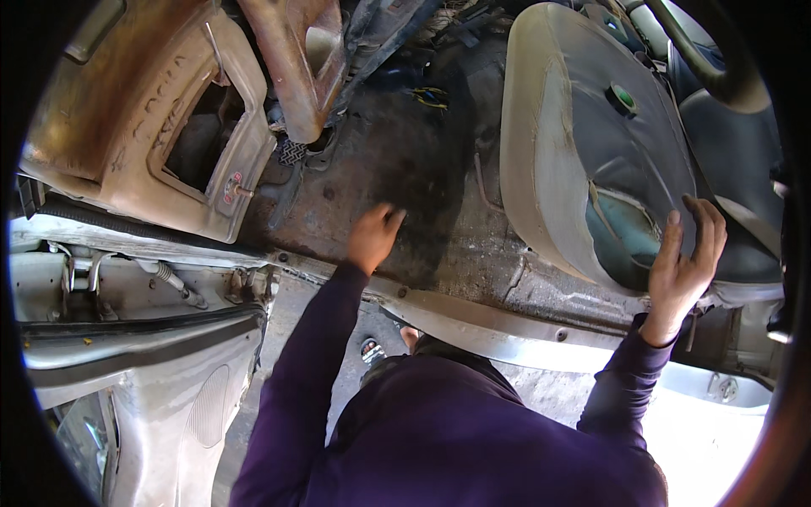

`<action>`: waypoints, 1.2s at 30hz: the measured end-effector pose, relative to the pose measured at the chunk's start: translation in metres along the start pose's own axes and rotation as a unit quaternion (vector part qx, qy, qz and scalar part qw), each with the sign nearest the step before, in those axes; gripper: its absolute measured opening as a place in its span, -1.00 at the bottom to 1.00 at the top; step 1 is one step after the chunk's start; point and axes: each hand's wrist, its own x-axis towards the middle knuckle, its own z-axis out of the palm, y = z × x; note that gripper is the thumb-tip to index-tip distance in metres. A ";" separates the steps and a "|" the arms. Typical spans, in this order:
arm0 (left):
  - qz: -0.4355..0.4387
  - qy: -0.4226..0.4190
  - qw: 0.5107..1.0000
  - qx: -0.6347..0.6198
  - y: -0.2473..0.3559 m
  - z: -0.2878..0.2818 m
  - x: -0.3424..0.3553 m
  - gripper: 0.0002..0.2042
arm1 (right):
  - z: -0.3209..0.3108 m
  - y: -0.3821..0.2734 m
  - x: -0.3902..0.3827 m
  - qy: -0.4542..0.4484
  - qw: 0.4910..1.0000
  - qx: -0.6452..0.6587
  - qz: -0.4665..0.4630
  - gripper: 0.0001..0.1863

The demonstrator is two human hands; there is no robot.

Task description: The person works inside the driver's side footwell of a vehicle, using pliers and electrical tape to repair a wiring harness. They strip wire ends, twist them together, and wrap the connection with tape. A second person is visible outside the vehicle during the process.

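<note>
I stand at the open doorway of a worn vehicle cabin. My left hand [376, 237] hovers over the dark, dirty metal floor [355, 160], its fingers loosely bent and apart, holding nothing. On the right, my right hand [688, 258] is open at the near end of a grey seat cushion [545, 144], fingers spread over it; whether they press on it I cannot tell. The cushion's cover is torn, showing teal material [625, 228] inside. A round green item [623, 100] lies farther up on the cushion. Yellow wires or tools [429, 99] lie at the back of the floor.
A beige dashboard panel [127, 144] with a square opening fills the left, beside a rusty bracket [287, 59]. An open door [160, 397] hangs at lower left. A door sill [473, 317] runs before me. A dark tube [726, 80] juts in at top right.
</note>
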 end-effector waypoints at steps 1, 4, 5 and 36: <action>0.039 0.009 0.999 0.015 0.001 0.015 0.044 -0.59 | 0.013 0.010 0.003 0.004 1.000 0.002 0.022 -0.69; -0.002 -0.046 0.999 0.017 0.012 0.066 0.132 -0.67 | 0.047 0.023 -0.001 -0.038 0.999 0.012 0.010 -0.55; -0.004 -0.035 0.999 0.018 0.011 0.082 0.152 -0.72 | 0.053 0.024 -0.004 -0.022 0.998 0.038 0.034 -0.52; -0.046 0.125 0.991 -0.012 -0.026 0.101 0.107 -0.74 | 0.058 0.032 -0.004 -0.023 0.998 0.049 0.035 -0.52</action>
